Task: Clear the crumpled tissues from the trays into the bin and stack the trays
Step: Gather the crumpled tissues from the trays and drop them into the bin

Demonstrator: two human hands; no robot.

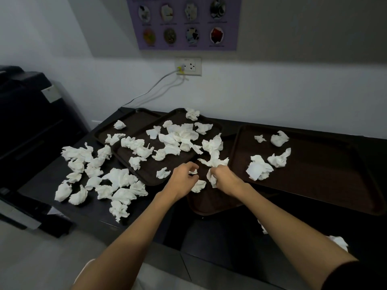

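Note:
Several dark brown trays lie on a black counter. The middle tray (150,174) is heaped with white crumpled tissues (178,139) and overlaps a rear left tray (134,118). A front tray (211,204) sits under both hands. The right tray (326,181) holds several tissues (258,167). My right hand (226,177) is shut on a bunch of crumpled tissues (213,159). My left hand (184,178) curls over a small tissue (193,172), with another tissue (199,186) lying just below it. No bin can be made out.
Many loose tissues (92,170) are strewn on the counter (41,185) left of the trays. A black printer (27,114) stands at the far left. A wall socket with cables (188,66) and a poster (186,21) are behind. A tissue (339,242) lies low right.

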